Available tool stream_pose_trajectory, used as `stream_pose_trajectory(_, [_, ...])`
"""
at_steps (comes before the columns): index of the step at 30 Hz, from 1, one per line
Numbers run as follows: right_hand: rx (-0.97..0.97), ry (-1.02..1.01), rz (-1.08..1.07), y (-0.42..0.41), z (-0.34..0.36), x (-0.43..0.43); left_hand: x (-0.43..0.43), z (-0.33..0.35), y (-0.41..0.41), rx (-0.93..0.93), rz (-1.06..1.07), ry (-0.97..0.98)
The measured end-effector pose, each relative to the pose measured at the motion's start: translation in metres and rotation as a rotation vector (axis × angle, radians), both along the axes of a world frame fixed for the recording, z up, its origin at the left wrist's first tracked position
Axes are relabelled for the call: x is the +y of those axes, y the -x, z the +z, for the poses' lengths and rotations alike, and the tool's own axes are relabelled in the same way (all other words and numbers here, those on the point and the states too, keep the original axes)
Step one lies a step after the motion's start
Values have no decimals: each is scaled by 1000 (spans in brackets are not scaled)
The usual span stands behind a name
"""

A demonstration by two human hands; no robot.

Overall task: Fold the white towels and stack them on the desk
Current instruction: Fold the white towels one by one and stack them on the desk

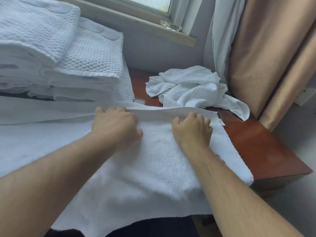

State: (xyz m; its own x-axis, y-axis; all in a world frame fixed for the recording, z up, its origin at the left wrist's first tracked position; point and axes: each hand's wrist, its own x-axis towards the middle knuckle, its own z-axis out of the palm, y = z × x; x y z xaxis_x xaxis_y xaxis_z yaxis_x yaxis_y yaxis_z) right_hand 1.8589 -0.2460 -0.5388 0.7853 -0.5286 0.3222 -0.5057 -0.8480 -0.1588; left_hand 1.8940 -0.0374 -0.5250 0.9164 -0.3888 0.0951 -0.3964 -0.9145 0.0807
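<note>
The left hand (116,127) and right hand (192,130) grip with curled fingers (194,117) the far edge of the towel (153,165) spread beneath them on the desk (261,147), a crumpled towel (191,86) just beyond the right fingers.

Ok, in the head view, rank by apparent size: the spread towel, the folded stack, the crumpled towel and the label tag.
1. spread towel, though it lies nearest the camera
2. folded stack, cut off by the left edge, so its rank against the first is unsure
3. crumpled towel
4. label tag
</note>
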Motion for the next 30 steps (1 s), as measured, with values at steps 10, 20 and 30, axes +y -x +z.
stream_pose_trajectory(10, [182,-375,-75,-30,20,-25,-23,-25,-3,-28,-146,172])
stream_pose_trajectory(20, [-315,-494,-216,-57,5,-41,-20,-26,-21,-114,-248,324])
stream_pose_trajectory(30, [-524,-788,-91,-71,15,-79,-47,-5,-5,-282,-118,-147])
